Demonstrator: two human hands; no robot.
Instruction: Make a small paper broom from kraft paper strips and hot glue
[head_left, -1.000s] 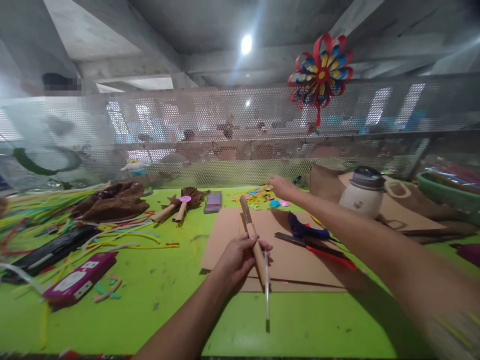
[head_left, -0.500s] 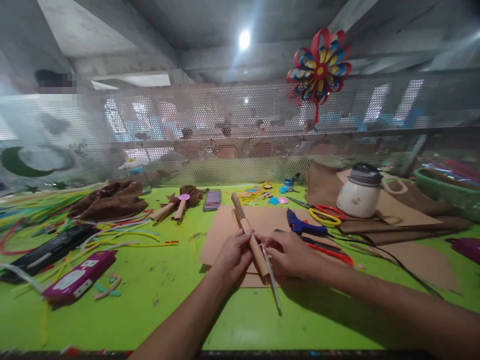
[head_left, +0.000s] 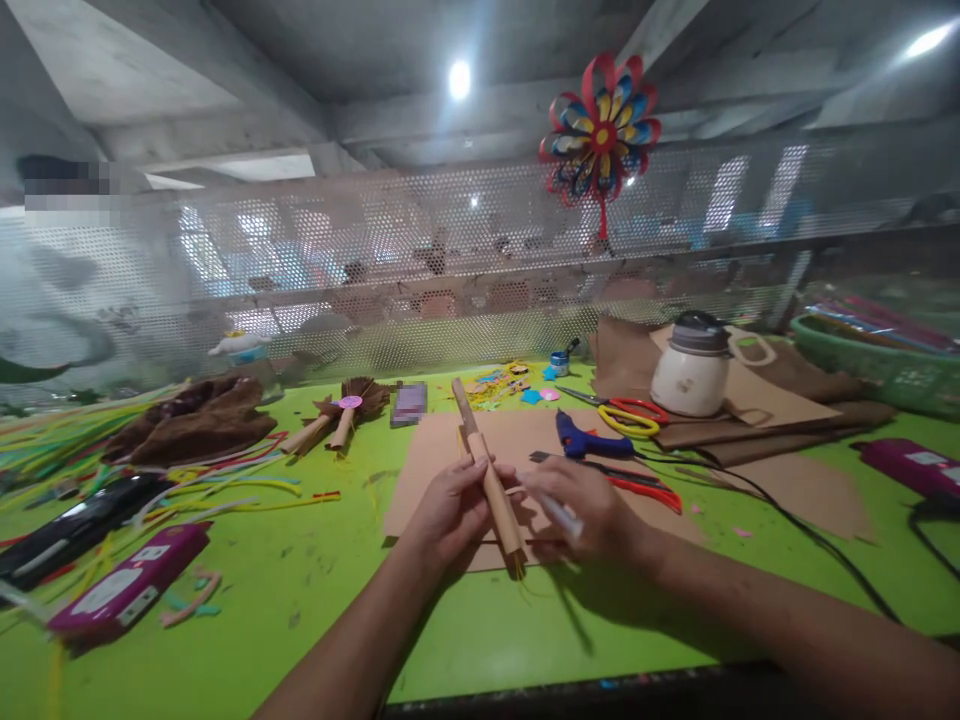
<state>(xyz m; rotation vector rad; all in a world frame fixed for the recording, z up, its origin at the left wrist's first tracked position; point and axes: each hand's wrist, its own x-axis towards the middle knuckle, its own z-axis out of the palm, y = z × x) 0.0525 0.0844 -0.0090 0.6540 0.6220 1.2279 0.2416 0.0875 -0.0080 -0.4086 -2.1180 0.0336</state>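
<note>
My left hand (head_left: pixel 454 515) grips a rolled brown paper tube (head_left: pixel 501 505), which lies at a slant with its lower end toward me. Thin yellow strands poke out at that end, and a darker brown stick-like piece (head_left: pixel 463 405) extends from the top. Close to the tube's right side is my right hand (head_left: pixel 589 510), its fingers closed on a thin whitish strip (head_left: pixel 559 515). Motion blurs the strip, so its exact kind is unclear. Beneath both hands lies a brown paper sheet (head_left: pixel 427 450).
A blue glue gun (head_left: pixel 589 438), red-handled pliers (head_left: pixel 652 490) and scissors (head_left: pixel 637 415) lie right of the hands. Behind them stands a white jar (head_left: pixel 690 375). Paper bundles (head_left: pixel 345 425), pipe cleaners (head_left: pixel 247 485) and a purple box (head_left: pixel 131 590) are leftward. A cord (head_left: pixel 787 510) crosses the right.
The view has turned slightly right. My right hand has shifted a little away from the tube, and the strip no longer hangs along the tube's lower end. My left hand keeps its hold.
</note>
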